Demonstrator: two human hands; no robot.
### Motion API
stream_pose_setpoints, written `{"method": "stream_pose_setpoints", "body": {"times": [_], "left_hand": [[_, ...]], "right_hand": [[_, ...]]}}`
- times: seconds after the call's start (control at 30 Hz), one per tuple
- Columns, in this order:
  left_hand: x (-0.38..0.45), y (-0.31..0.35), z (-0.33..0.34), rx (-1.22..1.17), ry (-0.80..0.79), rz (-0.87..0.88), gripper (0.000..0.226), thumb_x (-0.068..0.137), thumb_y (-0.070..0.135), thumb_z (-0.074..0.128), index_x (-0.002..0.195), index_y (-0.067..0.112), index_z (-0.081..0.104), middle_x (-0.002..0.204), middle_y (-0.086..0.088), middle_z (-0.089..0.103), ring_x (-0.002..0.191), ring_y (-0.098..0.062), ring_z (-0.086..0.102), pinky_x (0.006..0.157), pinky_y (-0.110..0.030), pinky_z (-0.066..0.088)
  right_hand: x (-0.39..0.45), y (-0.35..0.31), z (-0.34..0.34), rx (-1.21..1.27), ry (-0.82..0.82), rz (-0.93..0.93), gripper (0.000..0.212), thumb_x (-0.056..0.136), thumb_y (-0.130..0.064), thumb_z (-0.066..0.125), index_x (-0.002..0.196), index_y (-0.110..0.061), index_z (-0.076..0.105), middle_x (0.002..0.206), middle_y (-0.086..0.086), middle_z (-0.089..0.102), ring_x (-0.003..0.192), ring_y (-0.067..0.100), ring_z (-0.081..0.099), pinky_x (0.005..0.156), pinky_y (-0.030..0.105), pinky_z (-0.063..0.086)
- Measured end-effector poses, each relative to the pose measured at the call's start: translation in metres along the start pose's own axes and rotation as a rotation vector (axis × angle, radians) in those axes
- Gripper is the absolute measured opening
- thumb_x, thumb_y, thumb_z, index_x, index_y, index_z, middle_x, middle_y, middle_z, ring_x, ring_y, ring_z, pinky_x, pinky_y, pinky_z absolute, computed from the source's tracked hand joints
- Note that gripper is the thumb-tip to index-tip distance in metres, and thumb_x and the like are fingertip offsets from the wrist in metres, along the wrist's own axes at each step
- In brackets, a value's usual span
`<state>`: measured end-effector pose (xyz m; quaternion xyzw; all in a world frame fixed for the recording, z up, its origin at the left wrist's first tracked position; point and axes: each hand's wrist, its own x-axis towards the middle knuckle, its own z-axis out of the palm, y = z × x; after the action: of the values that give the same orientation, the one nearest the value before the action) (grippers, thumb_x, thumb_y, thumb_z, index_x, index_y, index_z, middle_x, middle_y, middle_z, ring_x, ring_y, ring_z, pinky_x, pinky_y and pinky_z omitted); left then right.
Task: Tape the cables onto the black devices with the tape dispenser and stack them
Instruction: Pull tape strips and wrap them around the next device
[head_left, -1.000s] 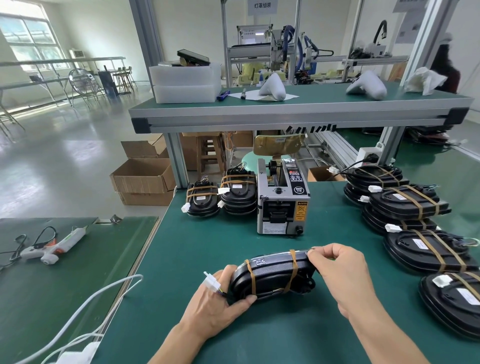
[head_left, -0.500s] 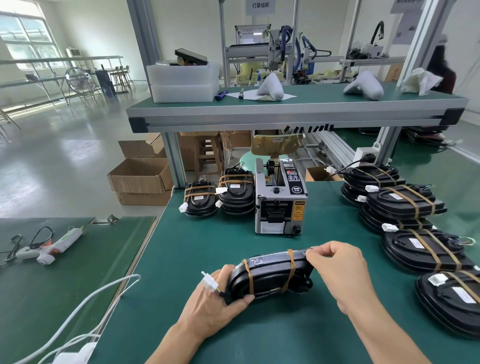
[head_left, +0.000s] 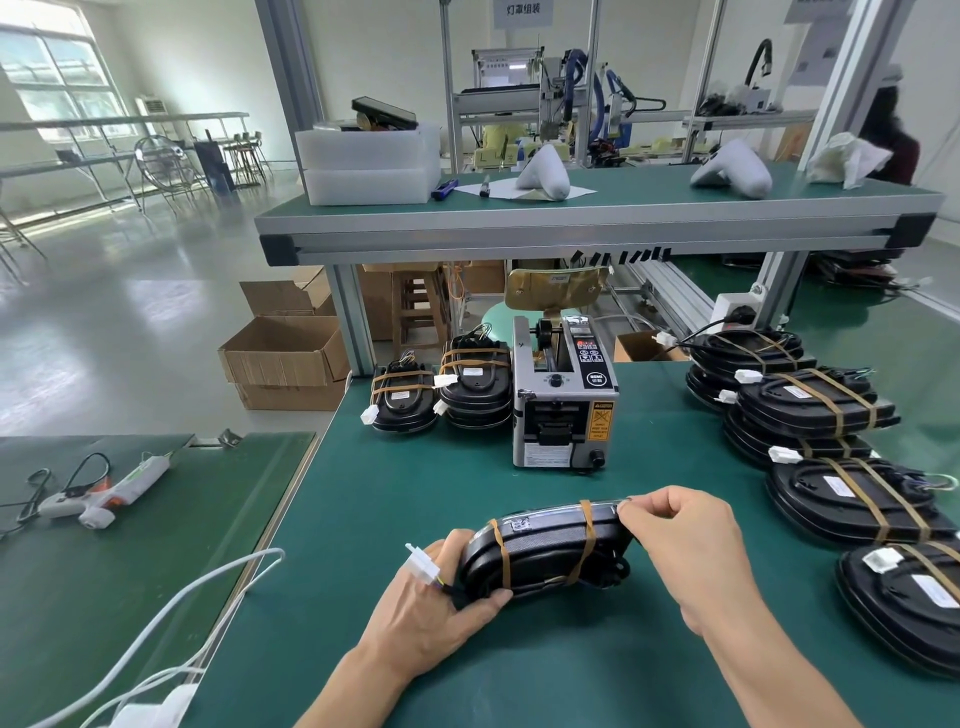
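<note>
On the lower green bench at far left lies a white hot-glue gun with orange trigger (head_left: 106, 493), its black cord looped beside it. White cables (head_left: 171, 613) trail across the near-left corner of the green work mat (head_left: 415, 493).

At the far edge of the mat stand two short stacks of black oval devices bound with tan tape (head_left: 447, 387), each with a white label too small to read. Just right of them stands the grey electric tape dispenser (head_left: 563, 405); its top panel carries a round "SEMO" badge, and its front bears a yellow caution sticker whose text is illegible.

Near centre, the left hand (head_left: 441, 608) grips the left end of a black oval device held on edge (head_left: 550, 551), thumb curled under it, a white plastic connector (head_left: 423, 566) projecting over the fingers. Two tan tape bands cross the device; a small printed code label sits on its upper rim. The right hand (head_left: 685, 551) pinches the device's upper right end with curled fingertips.

At right, further taped black devices overlap in a row (head_left: 831, 457). A sign overhead reads "灯罩组装".
</note>
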<state>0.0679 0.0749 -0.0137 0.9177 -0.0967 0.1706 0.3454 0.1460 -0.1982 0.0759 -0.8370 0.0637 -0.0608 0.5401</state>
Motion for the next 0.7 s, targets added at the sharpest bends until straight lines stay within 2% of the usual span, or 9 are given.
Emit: {"method": "stream_pose_setpoints", "body": {"times": [0.1, 0.2, 0.3, 0.4, 0.5, 0.6, 0.7], "left_hand": [[-0.0001, -0.0001, -0.0003, -0.001, 0.003, 0.0, 0.041, 0.092, 0.062, 0.07, 0.117, 0.039, 0.048, 0.097, 0.021, 0.061, 0.087, -0.003, 0.059, 0.079, -0.025, 0.05], [-0.001, -0.0003, -0.0002, 0.0, -0.001, -0.002, 0.041, 0.092, 0.063, 0.069, 0.117, 0.038, 0.049, 0.097, 0.019, 0.062, 0.088, -0.006, 0.06, 0.08, -0.029, 0.052], [-0.0011, 0.0007, -0.0005, 0.01, 0.003, -0.003, 0.04, 0.091, 0.06, 0.071, 0.116, 0.039, 0.048, 0.096, 0.019, 0.061, 0.087, -0.007, 0.059, 0.079, -0.028, 0.051], [-0.0007, 0.0022, -0.0012, 0.005, -0.001, -0.011, 0.039, 0.091, 0.058, 0.072, 0.115, 0.038, 0.049, 0.095, 0.019, 0.061, 0.087, -0.008, 0.06, 0.078, -0.029, 0.052], [-0.0006, 0.0028, -0.0015, -0.001, -0.004, -0.013, 0.039, 0.09, 0.056, 0.072, 0.115, 0.035, 0.051, 0.096, 0.018, 0.062, 0.087, -0.008, 0.06, 0.079, -0.031, 0.053], [-0.0008, 0.0028, -0.0015, -0.001, -0.002, -0.013, 0.041, 0.09, 0.056, 0.073, 0.117, 0.031, 0.054, 0.098, 0.017, 0.064, 0.089, -0.008, 0.061, 0.079, -0.032, 0.053], [-0.0004, 0.0028, -0.0018, 0.001, -0.001, -0.01, 0.041, 0.091, 0.056, 0.072, 0.118, 0.032, 0.053, 0.097, 0.019, 0.063, 0.088, -0.006, 0.06, 0.079, -0.03, 0.053]], "right_hand": [[0.0004, 0.0009, -0.0007, 0.013, -0.013, -0.002, 0.012, 0.079, -0.023, 0.076, 0.067, -0.022, 0.073, 0.069, -0.023, 0.071, 0.061, 0.005, 0.063, 0.054, 0.025, 0.047], [-0.0007, 0.0013, -0.0004, 0.042, -0.024, -0.008, 0.015, 0.08, -0.026, 0.078, 0.066, -0.022, 0.073, 0.068, -0.022, 0.071, 0.069, 0.012, 0.066, 0.058, 0.027, 0.046], [-0.0039, 0.001, 0.0015, 0.08, -0.021, -0.012, 0.022, 0.081, -0.036, 0.081, 0.066, -0.021, 0.072, 0.068, -0.019, 0.071, 0.073, 0.011, 0.066, 0.061, 0.029, 0.045], [-0.0048, 0.0007, 0.0043, 0.081, 0.014, -0.013, 0.022, 0.08, -0.033, 0.081, 0.066, -0.02, 0.071, 0.068, -0.02, 0.07, 0.07, 0.009, 0.065, 0.06, 0.027, 0.044], [-0.0051, 0.0008, 0.0058, 0.063, 0.032, -0.01, 0.021, 0.08, -0.033, 0.081, 0.065, -0.021, 0.07, 0.068, -0.023, 0.069, 0.066, 0.003, 0.063, 0.059, 0.026, 0.043], [-0.006, 0.004, 0.0062, 0.053, 0.046, -0.023, 0.021, 0.079, -0.037, 0.081, 0.068, -0.023, 0.07, 0.071, -0.026, 0.069, 0.072, -0.007, 0.061, 0.06, 0.026, 0.043], [-0.0062, 0.0076, 0.0074, 0.123, 0.059, -0.009, 0.021, 0.079, -0.039, 0.084, 0.078, -0.024, 0.069, 0.076, -0.018, 0.071, 0.073, 0.0, 0.064, 0.064, 0.026, 0.045]]}}
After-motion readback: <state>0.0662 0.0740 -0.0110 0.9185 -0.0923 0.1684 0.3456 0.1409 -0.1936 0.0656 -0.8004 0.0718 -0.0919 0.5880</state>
